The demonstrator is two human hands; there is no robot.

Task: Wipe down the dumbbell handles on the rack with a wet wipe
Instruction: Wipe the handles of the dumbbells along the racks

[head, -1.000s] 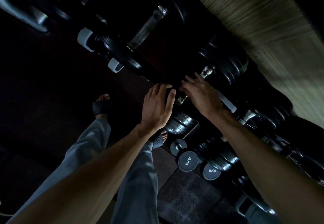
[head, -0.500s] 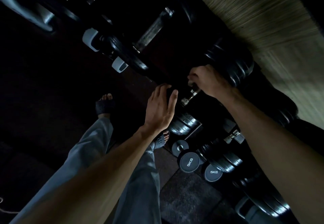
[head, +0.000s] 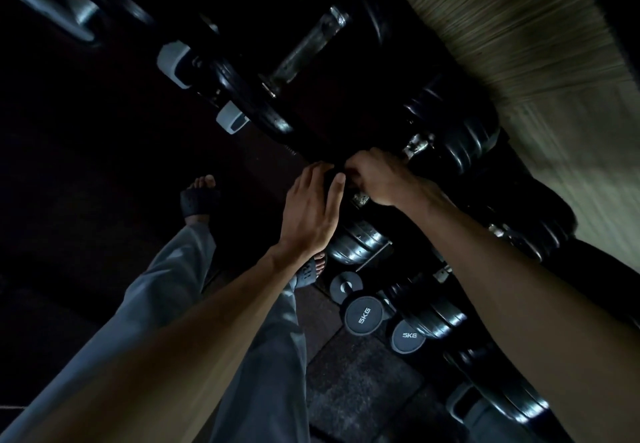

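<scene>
The scene is very dark. A dumbbell lies on the rack with black plates point(head: 460, 130) at its far end and a chrome handle point(head: 415, 147) showing beside them. My right hand point(head: 377, 179) is curled round the near part of this handle. No wipe can be made out in the fist. My left hand point(head: 311, 210) rests with straight fingers on the dumbbell's dark near end, its fingertips close to my right knuckles. Another dumbbell with a long chrome handle point(head: 304, 51) lies further up the rack.
Lower tiers hold shiny plate dumbbells point(head: 360, 241) and two round ones marked 5KG point(head: 363, 314). My grey trouser legs point(head: 242, 356) and sandalled feet point(head: 199, 200) stand on dark floor mats left of the rack. A pale ribbed wall point(head: 519, 44) runs behind it.
My right hand went from lying flat on the handle to gripping it near the far plates, then slid back along it toward my left hand. My left hand stayed put.
</scene>
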